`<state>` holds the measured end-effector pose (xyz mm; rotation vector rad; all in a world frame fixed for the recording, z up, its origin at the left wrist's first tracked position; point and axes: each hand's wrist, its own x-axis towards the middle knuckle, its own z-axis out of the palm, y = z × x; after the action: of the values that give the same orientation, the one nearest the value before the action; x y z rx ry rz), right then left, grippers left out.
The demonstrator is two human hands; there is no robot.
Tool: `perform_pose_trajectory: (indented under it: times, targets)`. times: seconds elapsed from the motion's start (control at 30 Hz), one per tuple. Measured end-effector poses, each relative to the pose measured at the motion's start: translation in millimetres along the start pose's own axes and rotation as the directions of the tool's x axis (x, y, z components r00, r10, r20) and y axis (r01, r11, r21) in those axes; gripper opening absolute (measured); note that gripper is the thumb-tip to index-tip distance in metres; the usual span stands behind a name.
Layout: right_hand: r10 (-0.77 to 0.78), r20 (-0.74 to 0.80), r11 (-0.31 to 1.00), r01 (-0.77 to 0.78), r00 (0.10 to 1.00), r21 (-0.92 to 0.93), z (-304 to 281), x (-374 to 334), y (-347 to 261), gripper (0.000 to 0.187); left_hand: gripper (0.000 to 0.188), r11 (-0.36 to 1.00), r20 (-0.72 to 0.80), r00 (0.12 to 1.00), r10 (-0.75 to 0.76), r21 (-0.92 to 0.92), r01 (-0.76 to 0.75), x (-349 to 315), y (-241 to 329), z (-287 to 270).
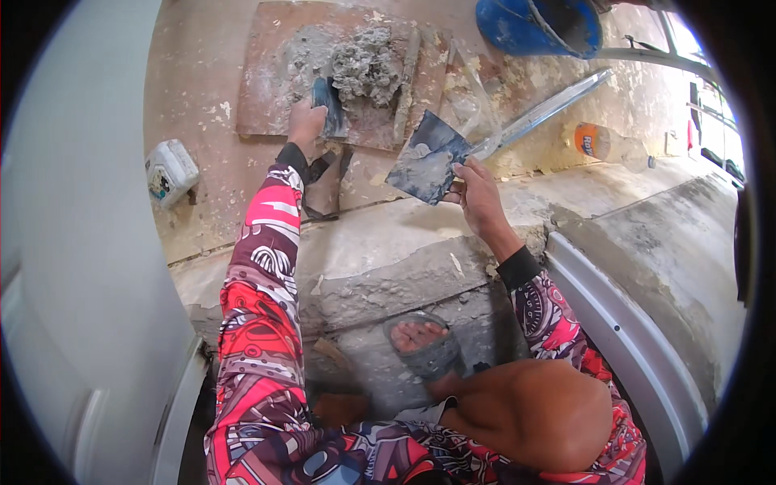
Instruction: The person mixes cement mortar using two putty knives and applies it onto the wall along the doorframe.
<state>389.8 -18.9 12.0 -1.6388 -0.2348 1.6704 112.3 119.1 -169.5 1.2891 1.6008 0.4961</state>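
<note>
My left hand point(307, 123) is closed round a mortar-smeared, dark blue flat scraper point(329, 105). Its blade stands against a heap of wet grey mortar point(368, 66) on a reddish board point(271, 105) lying on the floor. In my right hand point(481, 202) is a dark, square flat plate point(430, 158), pinched at its lower right corner between thumb and fingers. A smear of grey mortar coats the plate's upper face. The plate is held tilted, to the right of the board and apart from the heap.
A blue bucket point(537, 28) stands at the far right. Near it lie a long metal bar point(554, 113) and a plastic bottle with an orange label point(614, 145). A white jug point(171, 172) sits at left. Below my hands runs a rough concrete step point(388, 283), beside a white metal frame point(622, 347).
</note>
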Motion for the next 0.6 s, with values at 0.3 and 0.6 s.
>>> perform_pose_trajectory:
  times: [0.3, 0.6]
  targets:
    - [-0.016, -0.017, 0.999, 0.015, 1.000, -0.051, -6, 26, 5, 0.013, 0.026, 0.505, 0.324, 0.870, -0.371, -0.716, 0.482, -31, -15, -4]
    - [-0.018, 0.095, 1.000, 0.019, 0.995, -0.009, 31, 96, -3, 0.018, 0.021, 0.535, 0.228, 0.974, 0.008, -0.824, 0.189, -66, 59, -58]
